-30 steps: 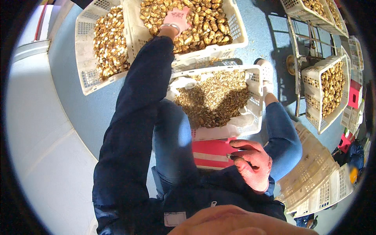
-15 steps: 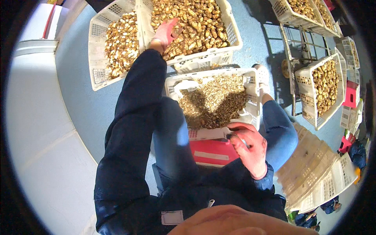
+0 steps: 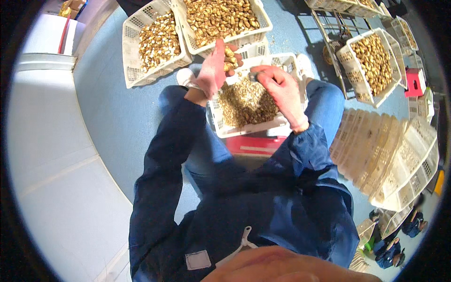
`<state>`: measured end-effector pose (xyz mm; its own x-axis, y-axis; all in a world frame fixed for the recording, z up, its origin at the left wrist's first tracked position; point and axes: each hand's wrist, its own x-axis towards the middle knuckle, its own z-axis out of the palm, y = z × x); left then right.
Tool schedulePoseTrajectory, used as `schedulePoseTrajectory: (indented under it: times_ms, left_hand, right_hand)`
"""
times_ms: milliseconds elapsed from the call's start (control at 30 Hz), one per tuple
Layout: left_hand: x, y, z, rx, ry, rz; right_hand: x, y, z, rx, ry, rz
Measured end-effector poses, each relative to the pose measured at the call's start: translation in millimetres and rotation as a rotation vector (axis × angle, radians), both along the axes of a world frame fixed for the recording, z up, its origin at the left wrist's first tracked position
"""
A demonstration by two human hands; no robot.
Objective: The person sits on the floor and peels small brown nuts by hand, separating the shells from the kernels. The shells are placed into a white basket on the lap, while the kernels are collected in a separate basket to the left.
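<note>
My left hand [image 3: 214,70], in a pink glove, is closed round several brown-and-cream lumps that look like mushrooms [image 3: 230,60]. It is above the left rim of a white crate [image 3: 217,115] between my legs. Small pale and brown trimmings [image 3: 251,98] fill much of that crate. My right hand [image 3: 281,89], also in a pink glove, is over the crate's right part with its fingers bent together. A small grey-dark piece shows at its fingertips; its kind cannot be made out. Ahead is a white crate [image 3: 270,24] full of whole mushrooms.
Left of it, another white crate [image 3: 133,70] has paler-faced pieces. A red stool-like block [image 3: 253,146] lies below the near crate. On the right are a metal rack [image 3: 329,51], a filled crate [image 3: 347,58] and stacked crates [image 3: 366,150]. Co-workers [image 3: 390,251] show at lower right.
My left hand has come back from the far crate with several mushrooms in it. My right hand has moved forward over the trimmings, and the two hands are closer together. The view has shifted.
</note>
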<state>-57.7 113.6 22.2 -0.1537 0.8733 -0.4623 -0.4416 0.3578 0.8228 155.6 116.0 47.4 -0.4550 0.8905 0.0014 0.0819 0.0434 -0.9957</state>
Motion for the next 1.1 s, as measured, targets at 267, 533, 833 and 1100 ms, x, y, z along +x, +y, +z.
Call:
schedulePoseTrajectory:
  times_ms: [267, 533, 833, 1100]
  left_hand:
    - [49, -44, -29, 0.06, -0.044, 0.039]
    - [45, -54, -5, -0.071, 0.045, -0.109]
    - [42, -57, -4, -0.127, 0.198, -0.207]
    - [48, -64, -2, -0.153, -0.149, -0.135]
  right_hand:
    - [-4, -15, -7, 0.185, -0.114, -0.041]
    - [9, 5, -20, 0.137, -0.12, -0.083]
    - [9, 9, -23, 0.306, -0.21, 0.028]
    - [18, 14, -21, 0.29, -0.219, 0.134]
